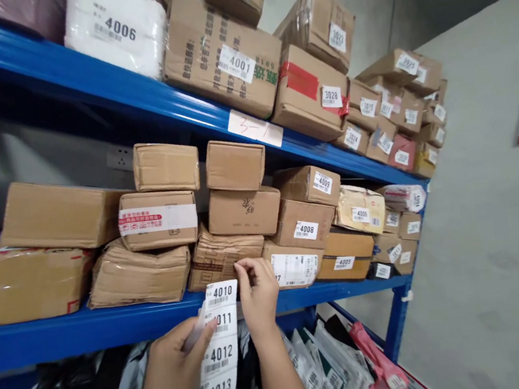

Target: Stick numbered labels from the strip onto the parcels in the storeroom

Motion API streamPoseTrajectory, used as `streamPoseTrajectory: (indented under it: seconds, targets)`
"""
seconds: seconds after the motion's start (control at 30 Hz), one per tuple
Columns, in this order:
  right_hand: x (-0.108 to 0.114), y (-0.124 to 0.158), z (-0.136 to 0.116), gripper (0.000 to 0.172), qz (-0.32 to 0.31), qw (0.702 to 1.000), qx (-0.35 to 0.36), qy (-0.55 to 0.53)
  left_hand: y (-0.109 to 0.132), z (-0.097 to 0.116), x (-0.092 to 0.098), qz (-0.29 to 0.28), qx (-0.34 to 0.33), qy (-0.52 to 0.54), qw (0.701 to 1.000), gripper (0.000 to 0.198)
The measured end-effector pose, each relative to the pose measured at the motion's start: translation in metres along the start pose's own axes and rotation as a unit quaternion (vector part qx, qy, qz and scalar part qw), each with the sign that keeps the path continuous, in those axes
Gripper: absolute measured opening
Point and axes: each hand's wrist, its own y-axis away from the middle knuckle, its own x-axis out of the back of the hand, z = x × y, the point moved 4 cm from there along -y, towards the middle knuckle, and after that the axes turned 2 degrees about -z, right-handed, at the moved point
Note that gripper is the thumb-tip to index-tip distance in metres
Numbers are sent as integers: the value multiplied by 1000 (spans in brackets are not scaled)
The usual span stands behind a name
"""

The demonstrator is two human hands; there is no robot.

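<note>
Label strip (221, 352) hangs before the middle shelf's front edge (68, 339), pinched in our left hand (175, 355). Our right hand (259, 287) has fingertips together; contents we cannot tell. If our left thumb slackens, the strip might slide down.

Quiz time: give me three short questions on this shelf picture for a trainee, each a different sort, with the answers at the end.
1. The left hand holds a strip of number labels. Which number is uppermost on it?
A) 4014
B) 4012
C) 4010

2. True or false: the box labelled 4009 lies underneath the box labelled 4008.

3. Fill in: the red-taped cardboard box bears the number ____.

Key:
1. C.
2. False; the box labelled 4009 sits on top of the box labelled 4008.
3. 3028.
</note>
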Motion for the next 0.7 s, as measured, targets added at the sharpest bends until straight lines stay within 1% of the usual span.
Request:
streamPoseTrajectory:
  seconds: [0.03,0.1,0.17,0.2,0.27,0.4,0.43,0.47,0.57,0.6,0.63,0.7]
  targets:
    - [0,0,-1,16,-5,1000,-2,-9,1,0,3,-1,3,16,1000,38]
    - [0,2,-4,13,-40,997,-23,-63,-2,2,7,-5,3,42,999,36]
    - [-2,4,-8,18,-89,984,-60,-141,-8,7,9,-15,-7,50,999,36]
    - [-3,5,-10,18,-104,975,-75,-179,-12,9,9,-17,-12,45,999,37]
    - [-2,7,-14,20,-109,960,-90,-241,-17,14,10,-5,-20,24,1000,40]
    - [4,10,-23,36,-92,947,-56,-303,-23,24,10,43,-50,-22,998,41]
    - [5,10,-25,37,-90,947,-48,-303,-24,27,10,51,-58,-31,997,40]
    - [7,11,-26,34,-84,953,-45,-289,-24,30,10,59,-65,-38,995,41]
    - [8,9,-22,15,-56,978,-56,-191,-22,33,8,86,-79,-60,991,45]
    - [9,7,-19,11,-41,986,-54,-155,-20,31,7,91,-82,-70,990,46]
    - [9,4,-16,12,-27,991,-48,-123,-17,28,6,93,-85,-79,989,48]
    - [8,-5,-9,13,-18,997,-25,-72,-8,17,2,92,-89,-97,987,51]
